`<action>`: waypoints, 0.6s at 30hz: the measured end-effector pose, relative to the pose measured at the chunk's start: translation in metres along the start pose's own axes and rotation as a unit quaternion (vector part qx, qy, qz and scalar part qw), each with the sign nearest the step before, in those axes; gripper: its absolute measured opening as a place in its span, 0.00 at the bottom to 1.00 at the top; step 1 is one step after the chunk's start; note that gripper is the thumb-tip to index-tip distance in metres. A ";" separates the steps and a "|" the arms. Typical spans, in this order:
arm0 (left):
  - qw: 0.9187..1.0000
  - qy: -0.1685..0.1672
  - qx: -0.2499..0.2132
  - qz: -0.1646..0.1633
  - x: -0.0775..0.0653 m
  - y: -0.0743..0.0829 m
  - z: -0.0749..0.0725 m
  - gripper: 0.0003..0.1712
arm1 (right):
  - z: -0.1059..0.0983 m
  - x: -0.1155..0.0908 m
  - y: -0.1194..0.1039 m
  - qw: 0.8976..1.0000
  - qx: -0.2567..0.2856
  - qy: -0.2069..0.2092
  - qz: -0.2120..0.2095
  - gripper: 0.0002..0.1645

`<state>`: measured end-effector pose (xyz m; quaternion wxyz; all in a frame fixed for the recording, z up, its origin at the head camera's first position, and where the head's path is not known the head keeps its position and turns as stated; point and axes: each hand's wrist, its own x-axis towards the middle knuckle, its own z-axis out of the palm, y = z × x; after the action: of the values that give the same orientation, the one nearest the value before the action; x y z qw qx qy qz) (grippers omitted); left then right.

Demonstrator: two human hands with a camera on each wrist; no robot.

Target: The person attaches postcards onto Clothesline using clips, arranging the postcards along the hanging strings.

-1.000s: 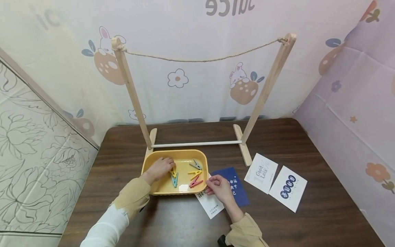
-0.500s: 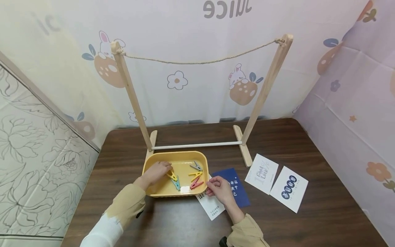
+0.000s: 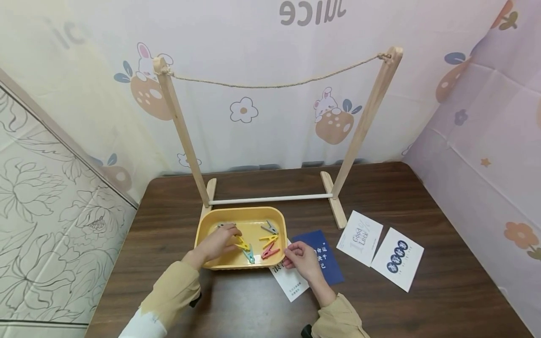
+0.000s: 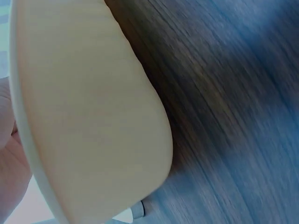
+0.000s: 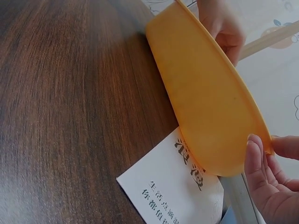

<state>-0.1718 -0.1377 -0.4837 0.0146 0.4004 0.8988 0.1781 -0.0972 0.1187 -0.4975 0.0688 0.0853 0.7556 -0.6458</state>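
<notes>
A yellow plastic tray (image 3: 241,212) holds several spring clothespins. My left hand (image 3: 217,243) reaches down into its left part, fingertips at a yellow clothespin (image 3: 242,243); whether they pinch it is hidden. A teal clothespin (image 3: 249,255) lies against that one, and part of a grey clothespin (image 3: 220,225) shows behind the hand. Along the tray's right side lie another grey clothespin (image 3: 269,228), a yellow clothespin (image 3: 268,240) and a red clothespin (image 3: 270,251). My right hand (image 3: 305,261) pinches the tray's right rim between thumb and fingers, plain in the right wrist view.
Behind the tray stands a wooden frame (image 3: 363,129) with a slack rope (image 3: 270,86) between its posts. A white card (image 3: 291,284) and a blue card (image 3: 331,263) lie by the right hand. Farther right are a "Good Luck" card (image 3: 361,237) and another white card (image 3: 397,258).
My left hand has drawn back left, then come right again inside the tray. The yellow and teal clothespins have shifted right and toward me, and a grey one now shows. The right hand stays.
</notes>
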 end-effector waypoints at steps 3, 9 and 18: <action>1.000 0.015 -0.024 -0.005 -0.001 0.003 0.000 0.16 | 0.000 0.000 0.000 1.000 0.001 0.003 -0.004 0.09; 0.997 0.055 -0.054 -0.024 -0.004 0.009 -0.001 0.16 | 0.001 -0.002 -0.001 1.000 -0.002 0.008 -0.012 0.08; 0.990 0.093 -0.082 -0.066 -0.009 0.018 -0.002 0.17 | 0.001 -0.002 -0.001 1.000 -0.001 0.006 -0.010 0.09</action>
<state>-0.1535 -0.1338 -0.4770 -0.0246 0.3195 0.9030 0.2862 -0.0957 0.1173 -0.4966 0.0582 0.0817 0.7577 -0.6449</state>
